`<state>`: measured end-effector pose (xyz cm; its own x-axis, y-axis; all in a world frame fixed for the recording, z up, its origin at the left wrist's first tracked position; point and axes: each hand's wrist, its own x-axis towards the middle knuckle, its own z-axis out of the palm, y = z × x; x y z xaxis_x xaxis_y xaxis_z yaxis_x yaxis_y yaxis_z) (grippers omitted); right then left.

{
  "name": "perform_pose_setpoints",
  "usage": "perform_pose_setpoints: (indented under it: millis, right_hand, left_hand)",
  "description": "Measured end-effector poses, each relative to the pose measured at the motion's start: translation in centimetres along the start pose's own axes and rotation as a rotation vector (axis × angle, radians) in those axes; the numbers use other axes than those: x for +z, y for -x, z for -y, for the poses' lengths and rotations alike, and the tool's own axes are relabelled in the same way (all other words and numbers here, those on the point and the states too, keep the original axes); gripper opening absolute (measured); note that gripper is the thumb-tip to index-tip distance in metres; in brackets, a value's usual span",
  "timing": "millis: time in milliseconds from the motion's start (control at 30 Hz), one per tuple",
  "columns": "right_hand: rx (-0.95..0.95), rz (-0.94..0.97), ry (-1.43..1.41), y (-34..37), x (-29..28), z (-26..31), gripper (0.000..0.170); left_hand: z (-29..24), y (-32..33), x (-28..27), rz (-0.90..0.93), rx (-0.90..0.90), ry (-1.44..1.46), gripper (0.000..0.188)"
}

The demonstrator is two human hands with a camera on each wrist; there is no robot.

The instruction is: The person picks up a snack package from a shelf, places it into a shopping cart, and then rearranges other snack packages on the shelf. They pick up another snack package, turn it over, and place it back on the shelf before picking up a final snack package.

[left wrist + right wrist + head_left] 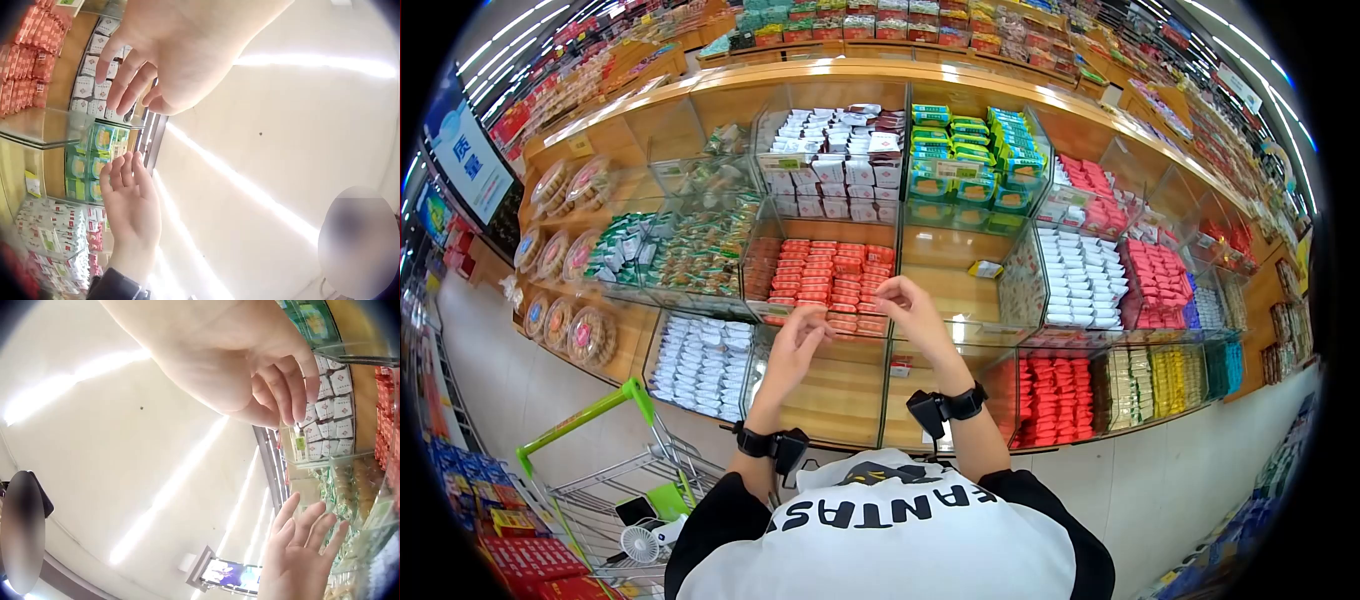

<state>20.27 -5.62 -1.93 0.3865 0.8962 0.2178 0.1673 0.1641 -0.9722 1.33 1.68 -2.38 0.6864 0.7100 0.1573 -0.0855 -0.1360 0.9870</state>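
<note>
My left hand (798, 342) hovers at the front edge of a bin of red-wrapped snack packets (825, 270), its fingers loosely bent. To its right, my right hand (918, 315) is at that bin's right front corner, fingers also softly curved. Nothing shows between the fingers of either hand. In the left wrist view, the left hand (172, 53) is at the top and the right hand (132, 209) below, palm in view. From the right wrist, the right hand (250, 369) overlaps white packets (331, 412), with the left hand (303, 559) spread lower down.
Clear dividers separate the bins. Behind are white packets (840, 160) and green-yellow packets (970, 150); one small packet (985, 268) lies in the wooden bin to the right. Left of the person stands a shopping cart (630, 480) holding a small fan (640, 543).
</note>
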Motion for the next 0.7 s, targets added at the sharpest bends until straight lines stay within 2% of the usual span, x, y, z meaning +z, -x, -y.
perform_pose_setpoints:
  millis: [167,233,300,367,567,633,667,700]
  right_hand:
    - [-0.032,-0.062,-0.003,-1.5,-1.0,0.8,0.013]
    - [0.019,-0.049,-0.124,-2.2,-1.1,0.8,0.018]
    - [0.025,-0.046,-0.126,-2.8,-1.0,0.4,0.022]
    - [0.032,-0.043,-0.127,-3.3,-0.7,-0.2,0.025]
    - [0.228,-0.037,-0.245,-5.0,0.6,-3.8,0.037]
    - [0.360,-0.041,-0.395,-5.3,0.9,-4.7,0.040]
    - [0.389,-0.014,-0.478,-5.5,0.9,-5.2,0.048]
    - [0.386,-0.016,-0.478,-5.6,1.0,-5.5,0.048]
  left_hand:
    - [-1.2,-3.3,-1.0,0.058,0.066,-0.020,0.021]
    - [-1.8,-4.7,-1.2,0.067,0.073,-0.062,0.019]
    - [-2.1,-6.2,-1.4,0.131,0.104,-0.057,0.018]
    - [-1.2,-8.0,-1.9,0.161,0.075,-0.068,0.017]
    - [2.4,-12.5,-2.5,0.210,-0.069,-0.086,0.016]
    - [3.1,-13.3,-2.3,0.228,-0.128,-0.139,0.016]
    - [3.4,-13.8,-2.3,0.242,-0.189,-0.194,0.017]
    - [4.2,-14.4,-2.4,0.244,-0.185,-0.194,0.017]
